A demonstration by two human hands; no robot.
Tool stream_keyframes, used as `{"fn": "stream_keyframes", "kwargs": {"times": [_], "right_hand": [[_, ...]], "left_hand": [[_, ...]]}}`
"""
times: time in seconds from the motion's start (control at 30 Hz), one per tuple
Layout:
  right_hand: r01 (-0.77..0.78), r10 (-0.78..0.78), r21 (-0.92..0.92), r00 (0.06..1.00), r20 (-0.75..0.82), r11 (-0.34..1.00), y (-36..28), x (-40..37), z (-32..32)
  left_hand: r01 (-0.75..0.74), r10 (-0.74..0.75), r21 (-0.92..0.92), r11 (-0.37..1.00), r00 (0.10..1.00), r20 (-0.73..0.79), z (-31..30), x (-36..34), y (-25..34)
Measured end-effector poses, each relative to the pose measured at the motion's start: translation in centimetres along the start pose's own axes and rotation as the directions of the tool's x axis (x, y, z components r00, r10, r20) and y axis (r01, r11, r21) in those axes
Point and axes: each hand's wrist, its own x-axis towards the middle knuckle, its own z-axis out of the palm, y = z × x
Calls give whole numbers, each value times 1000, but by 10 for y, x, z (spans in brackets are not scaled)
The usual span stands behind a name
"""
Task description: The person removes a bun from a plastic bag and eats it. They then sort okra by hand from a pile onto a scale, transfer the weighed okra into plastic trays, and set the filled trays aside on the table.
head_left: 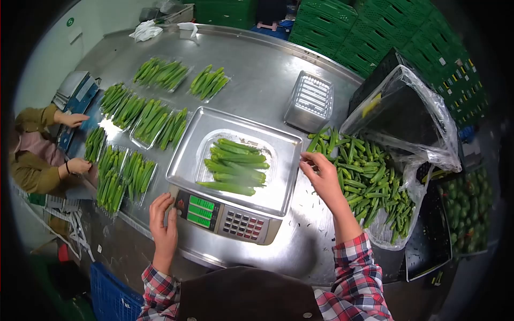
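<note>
A digital scale [243, 223] stands on the steel table in front of me, its display lit green. On its metal pan [289, 147] sits a clear plastic tray [272, 159] with a row of okra pods [235, 167]. My left hand [163, 224] is at the scale's left front corner, beside the display, fingers stretched and holding nothing. At the pan's right edge is my right hand [324, 176], its fingers slightly bent and apart with nothing in them. A large heap of loose okra [369, 176] spills from a plastic-lined black crate [407, 112] to the right.
Several packed okra trays [152, 122] lie on the left of the table [241, 59]. A co-worker's hands [75, 119] are beside them. Stacked clear trays [310, 99] stand behind the scale. Green crates [326, 27] are piled at the back; a blue crate [112, 294] is below left.
</note>
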Motion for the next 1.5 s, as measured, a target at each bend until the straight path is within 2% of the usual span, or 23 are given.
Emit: {"fn": "stream_keyframes", "kwargs": {"times": [0.17,0.3,0.43,0.5,0.57,0.63,0.73,0.8,0.9,0.93,1.03,1.1,1.13,1.2,1.27,1.37,1.5], "right_hand": [[-82,83,49,996,-23,995,0,-33,-2],[-142,155,204,987,-50,968,20,-42,10],[-254,277,324,961,-26,912,12,-49,19],[-238,252,295,968,-11,925,8,-53,22],[-207,218,244,976,-18,947,6,-56,25],[-227,242,230,970,-40,946,-3,-58,23],[-270,288,208,956,-62,940,-13,-58,26],[-299,317,187,946,-72,936,-13,-55,31],[-240,243,36,964,-110,970,-9,-54,48],[-119,112,-50,984,-138,992,-22,-51,52],[63,-84,-148,987,-140,987,-49,-33,67],[238,-287,-311,950,-120,920,-52,-14,77],[224,-270,-305,956,-115,926,-55,-5,81],[292,-319,-351,948,-21,890,-57,14,87],[321,-307,-406,946,100,856,-53,30,90],[371,-333,-393,929,164,842,-42,40,92],[401,-376,-324,916,139,857,-41,40,90]], "left_hand": [[94,-96,-18,995,992,-83,-6,-30,11],[147,-152,-39,988,978,-141,-13,-55,26],[230,-237,-62,971,958,-162,-20,-80,34],[245,-253,-67,967,952,-171,-24,-83,20],[238,-249,-83,968,954,-168,-26,-75,7],[226,-240,-107,968,958,-155,-27,-52,-2],[134,-150,-140,981,982,-112,-19,-7,-6],[128,-138,-194,973,990,-42,-7,21,-5],[190,-175,-269,944,981,80,10,48,3],[59,-49,-210,976,997,55,17,53,-5],[-23,38,-147,989,994,102,21,57,3],[-43,61,-157,987,992,115,23,52,3],[-53,72,-157,986,990,119,23,48,3],[-80,95,-129,988,989,115,20,38,-2],[-19,36,-158,987,994,103,13,27,-6],[78,-65,-199,977,995,72,0,20,-7],[187,-174,-232,955,982,78,-9,20,-2]]}}
